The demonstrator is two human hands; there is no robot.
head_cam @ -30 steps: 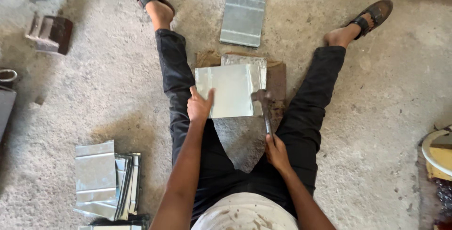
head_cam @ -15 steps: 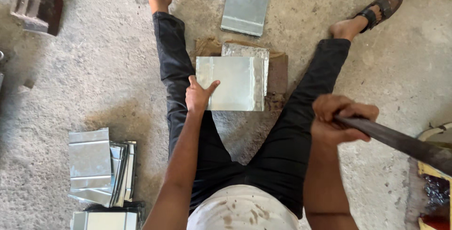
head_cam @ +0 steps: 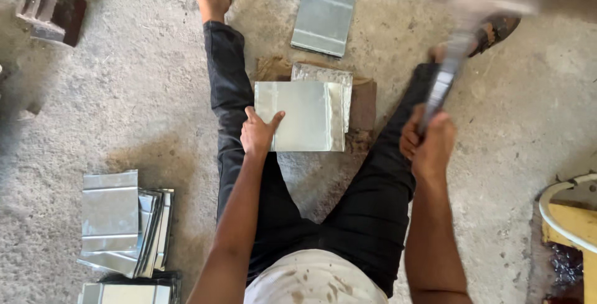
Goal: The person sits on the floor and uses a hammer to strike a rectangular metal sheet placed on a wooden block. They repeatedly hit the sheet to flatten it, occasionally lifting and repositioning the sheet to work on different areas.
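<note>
The person sits on the rough, gritty concrete floor (head_cam: 124, 105) with legs spread wide in black trousers. Between the legs lies a square sheet of thin, shiny metal (head_cam: 301, 116), flat and smooth, with a dull glare across it. It rests on a second, more crinkled metal sheet (head_cam: 339, 77) whose top and right edges stick out, and both sit on a brown block (head_cam: 364, 102) with worn corners.

The left hand (head_cam: 258, 135) lies mostly open at the sheet's lower left corner, thumb and forefinger spread in a V, pressing down on its edge. The right hand (head_cam: 429, 142) is closed in a fist round the handle of a hammer (head_cam: 451, 61), which is raised up and away to the right of the sheet; its head is a pale blur near the sandalled right foot.

Another ribbed metal panel (head_cam: 323, 18) lies flat beyond the block, just apart from it. A stack of folded metal pieces (head_cam: 121, 223) sits well off by the person's left side, edges fanned and sharp. A dark brick-like block (head_cam: 53, 15) stands far to the left, and a cream-rimmed yellow object (head_cam: 569, 217) crowds the right edge. Bare floor stretches between the stack and the left leg.
</note>
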